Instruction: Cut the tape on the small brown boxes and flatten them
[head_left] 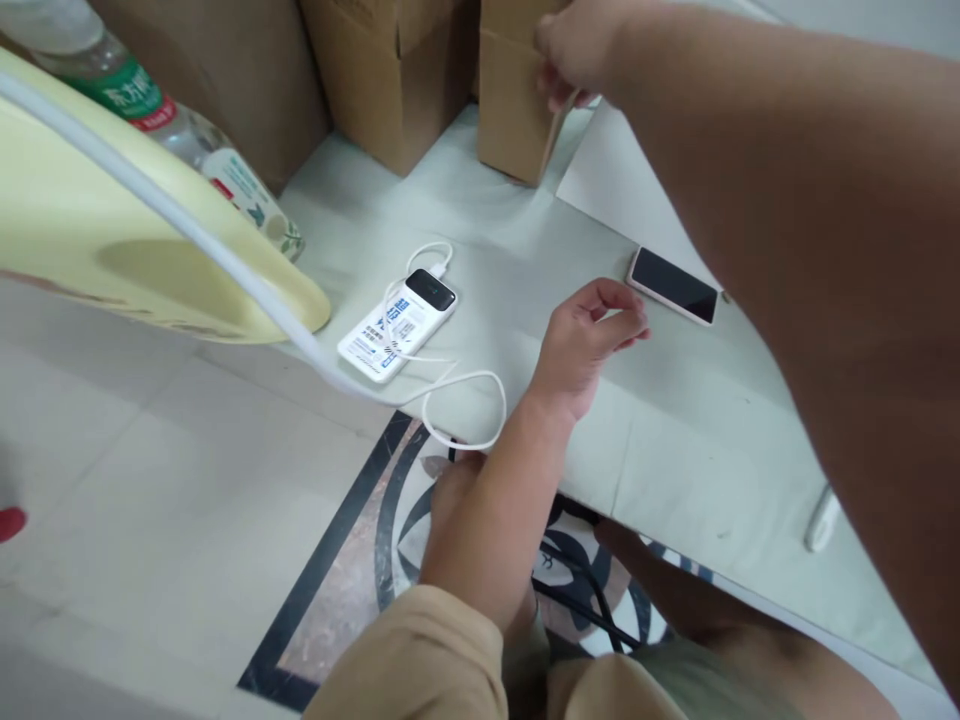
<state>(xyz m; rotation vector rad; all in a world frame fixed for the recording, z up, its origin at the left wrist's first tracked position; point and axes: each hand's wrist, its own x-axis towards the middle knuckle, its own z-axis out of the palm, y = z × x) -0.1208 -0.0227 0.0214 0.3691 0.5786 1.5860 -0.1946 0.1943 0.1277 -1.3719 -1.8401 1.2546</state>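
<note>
My right hand (581, 50) reaches across to the back of the table, its fingers curled at the edge of a small cardboard box (514, 110). The fingertips are partly hidden, and a thin brown edge shows below them. Over the table's front half is my left hand (589, 345), with thumb and fingers pinched together. Whatever may be between those fingertips is too small to make out. Just beyond them lies a smartphone (673, 285), dark screen up. To the left, a white power bank (399, 325) with blue print rests flat, a white cable (501, 400) plugged into its end.
Another cardboard box (397, 80) stands at the back. On the left are a plastic bottle (135, 95) and a pale yellow panel (150, 240) with a white cord across it. A white sheet (622, 170) lies under my right forearm. A white object (821, 520) sits near the right edge.
</note>
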